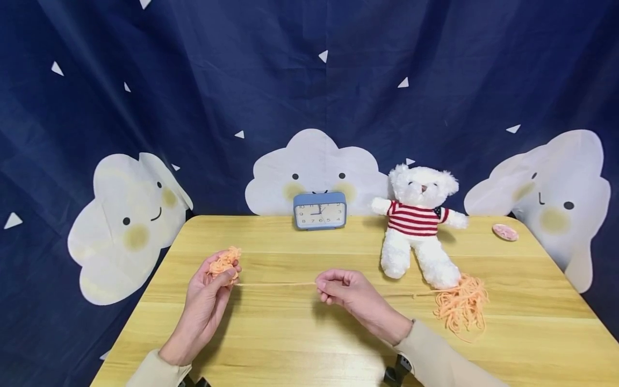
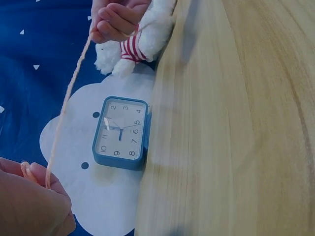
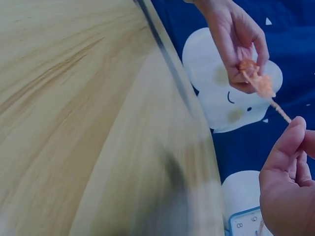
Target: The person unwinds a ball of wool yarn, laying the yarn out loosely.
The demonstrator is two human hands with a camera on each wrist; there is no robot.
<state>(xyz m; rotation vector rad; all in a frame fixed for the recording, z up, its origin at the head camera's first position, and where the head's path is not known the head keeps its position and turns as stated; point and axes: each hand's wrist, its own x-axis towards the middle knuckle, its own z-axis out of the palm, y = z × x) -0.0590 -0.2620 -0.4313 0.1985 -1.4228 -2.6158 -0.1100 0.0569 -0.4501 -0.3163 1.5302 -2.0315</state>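
A small bundle of peach yarn (image 1: 224,265) is gripped in my left hand (image 1: 205,295), thumb across its front. From it a single strand (image 1: 275,284) runs taut to the right. My right hand (image 1: 360,301) pinches that strand between thumb and fingertips. Beyond the right hand the strand goes on to a loose, tangled heap of peach yarn (image 1: 461,306) on the table. In the left wrist view the strand (image 2: 69,93) stretches between both hands. The right wrist view shows the bundle (image 3: 256,78) in the left hand's fingers.
A white teddy bear (image 1: 413,226) in a red-striped shirt sits at the back right, one foot against the yarn heap. A blue alarm clock (image 1: 320,210) stands at the wooden table's (image 1: 271,344) back edge. A small pink oval object (image 1: 505,232) lies far right.
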